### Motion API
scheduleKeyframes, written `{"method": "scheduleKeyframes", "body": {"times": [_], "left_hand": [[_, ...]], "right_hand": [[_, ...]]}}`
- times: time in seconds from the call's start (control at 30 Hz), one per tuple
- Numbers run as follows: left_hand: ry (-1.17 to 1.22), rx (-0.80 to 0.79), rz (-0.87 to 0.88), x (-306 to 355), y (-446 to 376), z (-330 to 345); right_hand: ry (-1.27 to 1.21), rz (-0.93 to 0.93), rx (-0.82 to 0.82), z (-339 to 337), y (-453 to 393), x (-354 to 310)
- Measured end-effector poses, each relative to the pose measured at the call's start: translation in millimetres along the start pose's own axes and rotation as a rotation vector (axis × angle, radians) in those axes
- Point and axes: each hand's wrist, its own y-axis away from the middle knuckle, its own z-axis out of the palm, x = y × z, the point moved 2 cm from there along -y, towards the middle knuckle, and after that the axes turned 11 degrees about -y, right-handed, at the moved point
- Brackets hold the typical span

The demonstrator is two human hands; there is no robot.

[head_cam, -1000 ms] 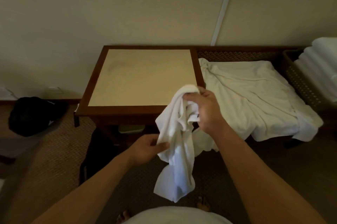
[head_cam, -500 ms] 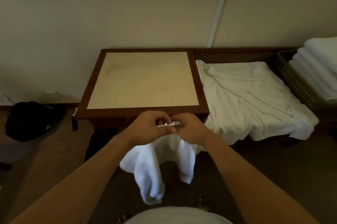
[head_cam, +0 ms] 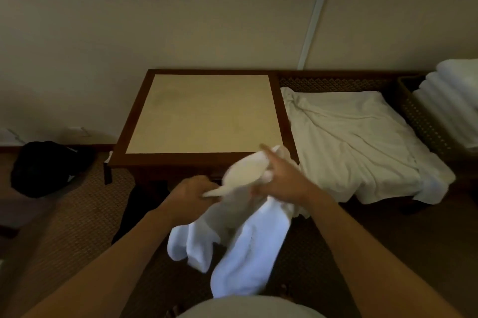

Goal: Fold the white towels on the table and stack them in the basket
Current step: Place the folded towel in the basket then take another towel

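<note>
**Finding the towel's corners before the fold**

Head view: the left hand (head_cam: 190, 195) pinches an edge of the white towel (head_cam: 240, 245), and the right hand (head_cam: 280, 184) clasps bunched cloth just beside it, forefinger out. Below both grips the towel hangs crumpled; beyond them lies the table (head_cam: 207, 113), and far right the basket (head_cam: 419, 121) holds folded towels (head_cam: 450, 100). Best, I judge, to slide the hands apart along one edge, then lay it flat.
</note>
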Motion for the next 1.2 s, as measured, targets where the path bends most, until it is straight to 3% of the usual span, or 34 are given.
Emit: {"method": "scheduleKeyframes", "body": {"times": [0.07,0.13,0.2,0.4,0.47,0.53,0.57,0.63,0.73,0.8,0.87,1.0,1.13,1.2], "left_hand": [[-0.037,-0.023,0.198,28.3,-6.7,-9.3],[0.029,0.040,0.273,44.1,-9.6,-15.5],[0.140,0.045,0.203,42.7,-9.0,-20.4],[0.065,-0.462,-0.156,-31.2,17.6,18.1],[-0.010,-0.395,-0.240,-47.8,24.1,26.6],[-0.103,-0.243,-0.275,-51.0,19.1,23.2],[-0.043,-0.182,-0.261,-44.0,15.8,19.3],[0.060,-0.126,-0.139,-20.6,8.9,11.2],[-0.092,-0.107,0.183,22.5,-2.1,3.6],[-0.058,-0.100,0.239,34.1,-6.7,3.4],[0.025,-0.165,0.154,30.1,-7.6,2.7],[0.177,-0.493,-0.078,8.8,2.2,-1.5],[0.751,-0.642,-0.419,-24.1,13.0,-5.5],[0.885,-0.589,-0.464,-30.1,15.3,-7.9]], "right_hand": [[0.104,-0.025,-0.180,33.3,-3.8,6.7],[0.162,-0.083,-0.178,44.7,-10.3,7.1],[0.024,-0.111,-0.121,37.3,-12.3,4.3],[-0.380,-0.096,0.007,-14.5,4.4,-3.5],[-0.370,-0.061,0.113,-21.1,2.5,6.8],[-0.110,0.010,0.178,-22.5,-4.4,22.7],[0.029,0.061,0.155,-18.4,-6.3,29.5],[0.079,0.082,-0.013,-1.9,-6.4,33.4],[0.071,-0.040,-0.242,35.4,-4.3,22.4],[0.111,-0.059,-0.258,44.6,-7.3,16.3],[0.126,-0.057,-0.229,38.4,-9.8,14.0],[0.091,-0.071,-0.182,14.4,-5.2,16.0],[0.092,-0.029,-0.158,-1.2,-5.0,25.9],[0.089,-0.012,-0.139,-0.3,-6.4,29.2]]}}
